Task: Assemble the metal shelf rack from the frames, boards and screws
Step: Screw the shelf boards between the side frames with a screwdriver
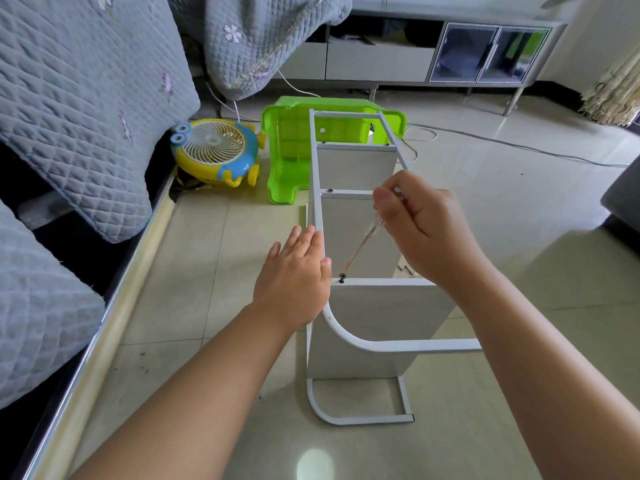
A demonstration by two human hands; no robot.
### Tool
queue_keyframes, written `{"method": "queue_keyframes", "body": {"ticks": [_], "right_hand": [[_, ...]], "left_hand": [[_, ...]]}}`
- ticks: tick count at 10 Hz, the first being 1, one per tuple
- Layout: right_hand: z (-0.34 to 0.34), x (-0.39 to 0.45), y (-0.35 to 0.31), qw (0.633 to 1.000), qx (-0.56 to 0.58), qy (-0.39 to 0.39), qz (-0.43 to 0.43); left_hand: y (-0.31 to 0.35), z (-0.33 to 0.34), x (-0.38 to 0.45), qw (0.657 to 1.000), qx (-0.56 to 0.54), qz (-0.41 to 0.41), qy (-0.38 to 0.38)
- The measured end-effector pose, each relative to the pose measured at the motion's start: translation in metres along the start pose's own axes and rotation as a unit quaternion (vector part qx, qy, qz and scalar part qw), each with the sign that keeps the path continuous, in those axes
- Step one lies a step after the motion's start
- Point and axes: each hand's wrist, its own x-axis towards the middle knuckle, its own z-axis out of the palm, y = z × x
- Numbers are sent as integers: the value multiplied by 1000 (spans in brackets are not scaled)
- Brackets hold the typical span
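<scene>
The white metal shelf rack (349, 216) is lying on its side on the tiled floor (485, 209), its three boards standing on edge between the two frames, with a green plastic stool (298, 147) just behind it. The left hand (294, 271) is pressing flat, fingers straight, against the upper frame rail (318, 188). The right hand (422, 230) is gripping a clear-handled screwdriver (369, 233), whose tip is sitting on a dark screw (342, 277) at the nearest board's (384, 306) corner.
</scene>
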Motion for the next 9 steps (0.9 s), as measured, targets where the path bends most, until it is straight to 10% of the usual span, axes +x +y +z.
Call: {"method": "queue_keyframes", "body": {"ticks": [9], "right_hand": [[-11, 2, -6, 997, -15, -74, -21]], "left_hand": [[2, -2, 2, 1000, 3, -6, -4]]}}
